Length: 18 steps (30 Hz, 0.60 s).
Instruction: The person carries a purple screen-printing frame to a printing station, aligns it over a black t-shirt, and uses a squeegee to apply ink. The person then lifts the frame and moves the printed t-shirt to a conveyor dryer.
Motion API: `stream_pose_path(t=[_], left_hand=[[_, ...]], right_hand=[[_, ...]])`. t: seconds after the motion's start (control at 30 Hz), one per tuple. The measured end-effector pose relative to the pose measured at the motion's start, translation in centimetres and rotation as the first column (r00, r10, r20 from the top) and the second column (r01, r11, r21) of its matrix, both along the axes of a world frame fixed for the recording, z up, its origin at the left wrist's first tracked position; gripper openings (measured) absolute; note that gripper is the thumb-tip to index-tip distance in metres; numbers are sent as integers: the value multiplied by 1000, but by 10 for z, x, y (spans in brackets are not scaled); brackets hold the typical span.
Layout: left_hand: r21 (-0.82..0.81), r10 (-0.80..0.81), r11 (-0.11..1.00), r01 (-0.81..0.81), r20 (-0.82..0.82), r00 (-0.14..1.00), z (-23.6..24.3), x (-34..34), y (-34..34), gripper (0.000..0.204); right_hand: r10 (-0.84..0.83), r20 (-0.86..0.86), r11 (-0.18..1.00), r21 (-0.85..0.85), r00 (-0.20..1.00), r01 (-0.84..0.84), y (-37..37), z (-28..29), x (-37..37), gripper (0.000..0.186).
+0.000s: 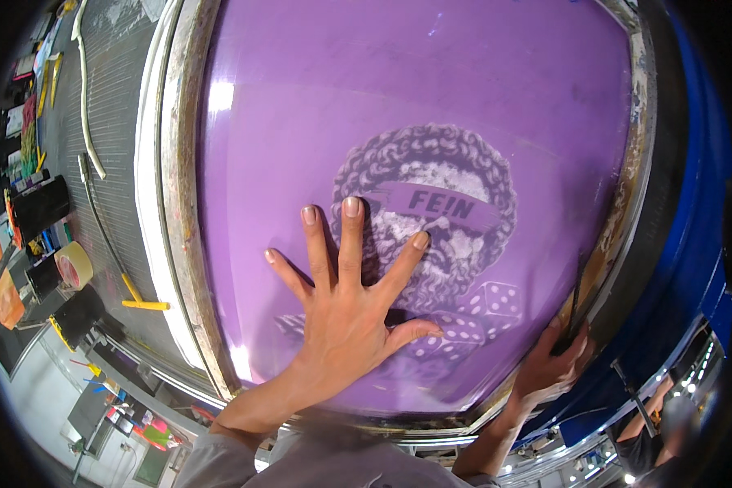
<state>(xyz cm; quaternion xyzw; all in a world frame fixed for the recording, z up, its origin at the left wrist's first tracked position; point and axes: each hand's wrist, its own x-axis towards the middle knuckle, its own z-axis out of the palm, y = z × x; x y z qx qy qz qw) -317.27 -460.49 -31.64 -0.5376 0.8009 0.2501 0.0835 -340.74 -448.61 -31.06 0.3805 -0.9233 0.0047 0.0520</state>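
Note:
A purple screen-printing mesh [285, 146] is stretched in a worn, stained frame [185, 203] in front of me. The mesh carries a stencil picture [464, 252] of a curly-haired head with a band across it, and dice [496, 299] below. My left hand [343, 313] lies with its fingers spread over the left part of the picture. At the frame's lower right edge, my right hand [551, 366] is closed around a thin dark tool [577, 297] that points upward. What kind of tool it is cannot be made out.
Left of the frame lies a dark ribbed surface [114, 89] with a yellow T-handled rod [145, 305] and a pale hose [87, 98]. Rolls of tape [75, 266] and clutter stand farther left. Blue sheeting [667, 268] borders the right; another person [659, 423] is at lower right.

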Motion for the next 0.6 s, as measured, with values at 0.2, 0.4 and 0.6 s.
stream_pose_path(t=[0.2,0.4,0.6], left_hand=[[54,-2,999,0,33,999,7,-1,-3,94],[44,-53,998,53,-6,999,22,-17,-7,99],[88,-224,967,240,-159,962,20,-51,0,94]], right_hand=[[40,-65,998,-53,997,-43,9,-6,0,43],[61,-42,995,-81,997,-64,9,-4,-1,42],[88,-44,992,-91,995,-92,8,-2,-3,41]])
